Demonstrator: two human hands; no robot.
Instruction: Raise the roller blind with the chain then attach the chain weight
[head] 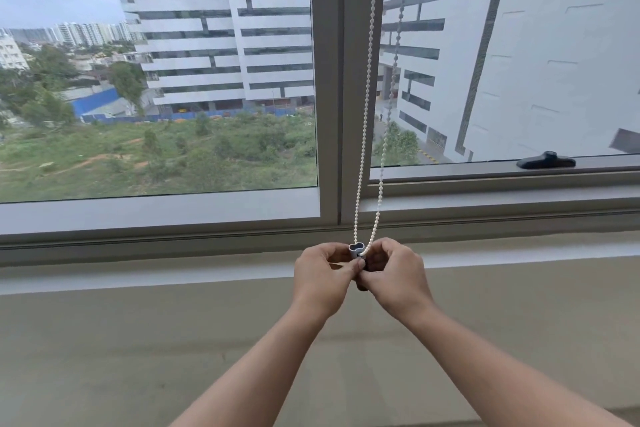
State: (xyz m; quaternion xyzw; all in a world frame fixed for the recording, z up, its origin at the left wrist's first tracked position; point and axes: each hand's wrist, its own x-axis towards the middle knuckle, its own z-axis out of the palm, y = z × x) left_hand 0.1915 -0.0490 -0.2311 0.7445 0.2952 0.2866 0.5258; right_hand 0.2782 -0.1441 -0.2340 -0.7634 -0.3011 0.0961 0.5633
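The chain weight (356, 250), a small grey piece with a lobed hollow top, sits between the two hands, just in front of the lower rail of the window frame (329, 87). The left hand (320, 276) is closed around its left side, thumb laid across the front at mid-height. The right hand (391, 274) is closed on the right side, fingers curled in tight against the weight and against the left thumb; both hands touch each other at the weight. Only the top of the weight shows; a dark lower end protrudes under the knuckles.

The bead chain (367, 87) hangs as two white strands from the top edge of the view, running down along the central mullion. The strands converge at the top of the weight: the left strand meets its left lobe, the right strand runs into the right hand's fingers. Whether the beads are seated inside the weight cannot be told.

The sill (138, 274) runs the full width below the frame, bare on both sides of the hands. A dark window handle (546, 160) lies on the right sash rail, well apart from the hands. The beige wall under the sill is unobstructed behind both forearms.
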